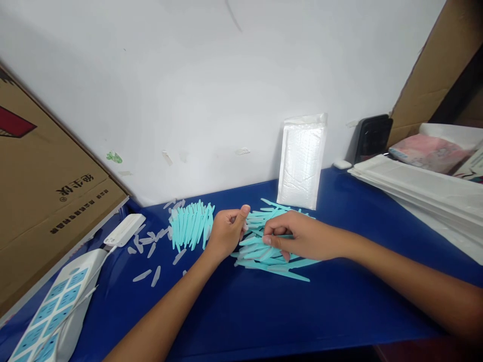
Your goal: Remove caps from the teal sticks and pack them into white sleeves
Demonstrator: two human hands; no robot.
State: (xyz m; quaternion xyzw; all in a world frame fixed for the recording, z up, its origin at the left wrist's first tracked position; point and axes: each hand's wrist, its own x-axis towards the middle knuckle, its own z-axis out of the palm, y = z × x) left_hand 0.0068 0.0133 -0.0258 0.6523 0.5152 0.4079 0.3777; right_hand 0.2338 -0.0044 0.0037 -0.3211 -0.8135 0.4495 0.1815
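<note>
My left hand (229, 229) is closed with its thumb upward, just left of a loose pile of turquoise eyebrow razors (260, 257). A small pale thing shows by its fingers, too blurred to name. Over the pile, my right hand (292, 234) is bent into a pinch, thumb and forefinger at the end of one razor (251, 242). A second group of razors (190, 226) lies left of my left hand, in a neater row. Clear plastic blade caps (152, 250) are scattered beside that row on the blue table.
A white bubble mailer (302, 161) leans upright against the wall. At left are a power strip (56, 311), a white charger block (124, 230) and a cardboard box (49, 191). Stacked white mailers (422, 188) and a black object (373, 138) stand at right.
</note>
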